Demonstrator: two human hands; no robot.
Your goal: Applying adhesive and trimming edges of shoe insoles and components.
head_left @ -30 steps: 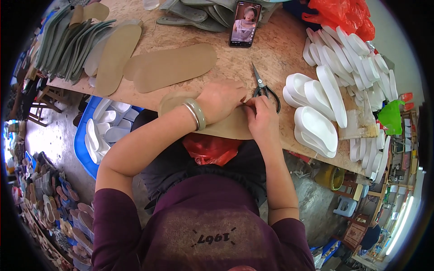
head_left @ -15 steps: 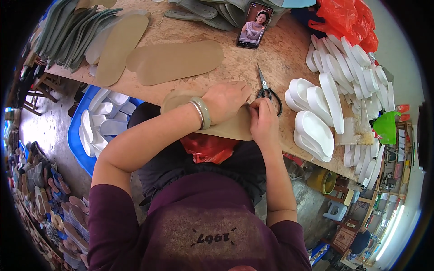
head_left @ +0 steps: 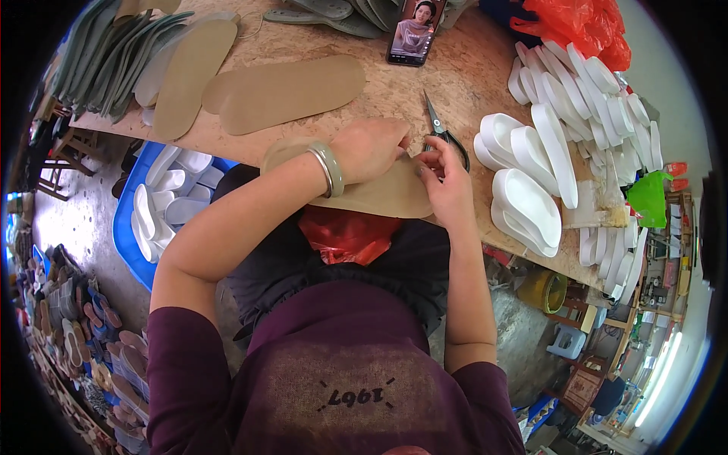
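A tan insole sheet (head_left: 387,194) lies at the table's near edge, partly under my hands and reaching over my lap. My left hand (head_left: 370,149), with two bangles at the wrist, rests across it. Its fingers are bent down and closed at the sheet's far edge, the tips partly hidden. At the sheet's right end is my right hand (head_left: 449,182), fingers curled and thumb a little apart, with nothing visible between them. Black-handled scissors (head_left: 435,121) lie just beyond it, points away from me. Two more tan insole pieces (head_left: 292,95) (head_left: 196,80) lie further left.
White shoe soles (head_left: 527,208) stand in groups on the right, below a red plastic bag (head_left: 580,30). A phone (head_left: 412,34) leans at the back. Grey soles (head_left: 114,64) are piled far left. A blue tub (head_left: 125,227) of white soles sits beside my left arm.
My right thumb and fingers have parted from their pinch at the sheet's edge. The left hand stays on the sheet. The whole view has shifted slightly.
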